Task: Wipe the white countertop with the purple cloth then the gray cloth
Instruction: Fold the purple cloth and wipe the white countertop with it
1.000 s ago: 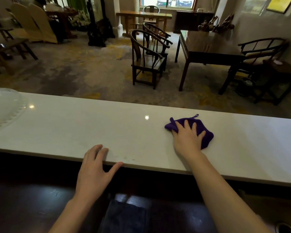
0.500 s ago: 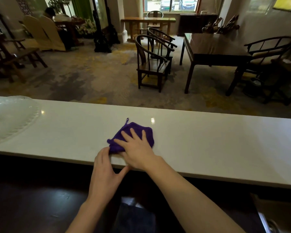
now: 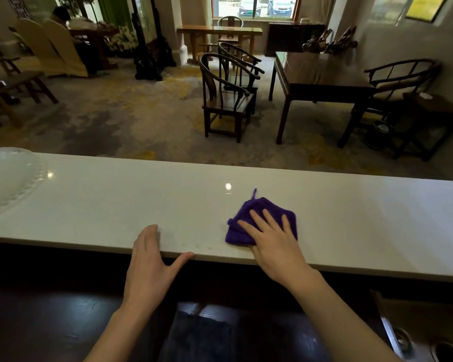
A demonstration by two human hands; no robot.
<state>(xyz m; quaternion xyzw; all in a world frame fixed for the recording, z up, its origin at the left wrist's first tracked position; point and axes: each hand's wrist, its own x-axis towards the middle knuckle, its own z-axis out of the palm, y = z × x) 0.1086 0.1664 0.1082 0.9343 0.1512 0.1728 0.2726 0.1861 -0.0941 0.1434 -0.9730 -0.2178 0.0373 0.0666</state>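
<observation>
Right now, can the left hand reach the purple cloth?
Probably yes. The left hand rests on the countertop edge beside the purple cloth, with bare surface between; only the right hand covers the cloth.

left hand [image 3: 149, 267]: bare, no glove or ring | right hand [image 3: 275, 244]: bare | forearms: bare, no sleeves visible

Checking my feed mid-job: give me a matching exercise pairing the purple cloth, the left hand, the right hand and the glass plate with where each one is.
Things:
1. purple cloth
2. left hand
3. right hand
4. glass plate

Places:
A. far left end of the countertop
B. pressed flat on top of the cloth
C. resting on the countertop's near edge, empty
D. flat on the countertop, under a palm

Pairs: 1-D, 2-C, 3-B, 4-A
</observation>
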